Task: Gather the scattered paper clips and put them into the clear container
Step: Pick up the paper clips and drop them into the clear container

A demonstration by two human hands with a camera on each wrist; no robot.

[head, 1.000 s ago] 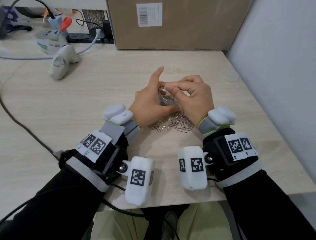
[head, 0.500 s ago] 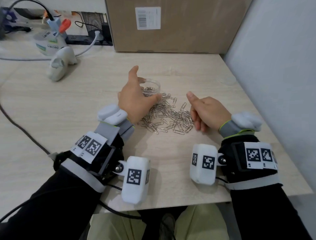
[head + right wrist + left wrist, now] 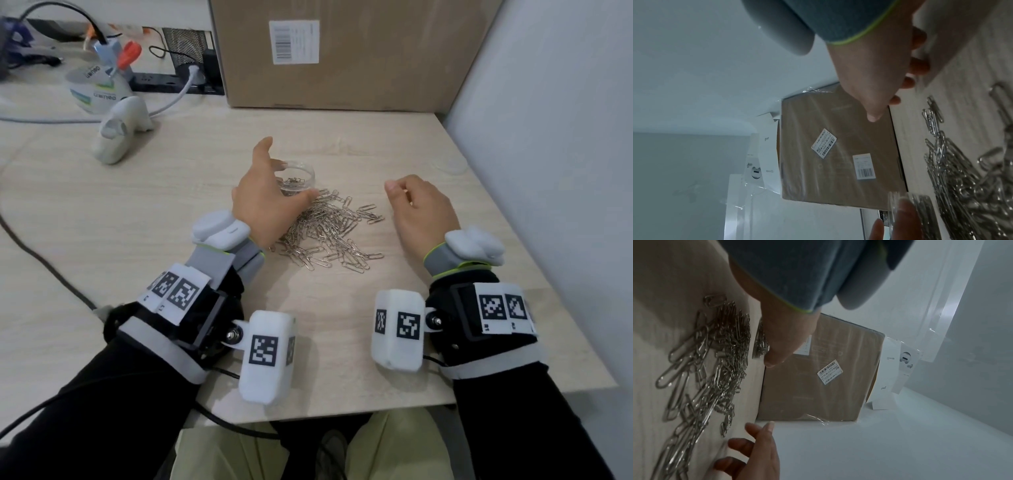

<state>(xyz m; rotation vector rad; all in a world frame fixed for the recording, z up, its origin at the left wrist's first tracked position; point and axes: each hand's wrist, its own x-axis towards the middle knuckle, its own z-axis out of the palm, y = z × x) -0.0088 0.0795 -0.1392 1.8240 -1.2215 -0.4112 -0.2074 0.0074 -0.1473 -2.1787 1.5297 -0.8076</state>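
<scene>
clear container (image 3: 311,170) holding some paper clips (image 3: 295,180), left hand (image 3: 263,202) curled round it, right hand (image 3: 423,207) loose, empty

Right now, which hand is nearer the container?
Left. The left hand cups the container, thumb at its near side. The right hand is well apart from it, past the right edge of the clips, fingers loosely curled.

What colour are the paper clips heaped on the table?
Shiny silver. The silver metal wire paper clips show best in the head view.
</scene>
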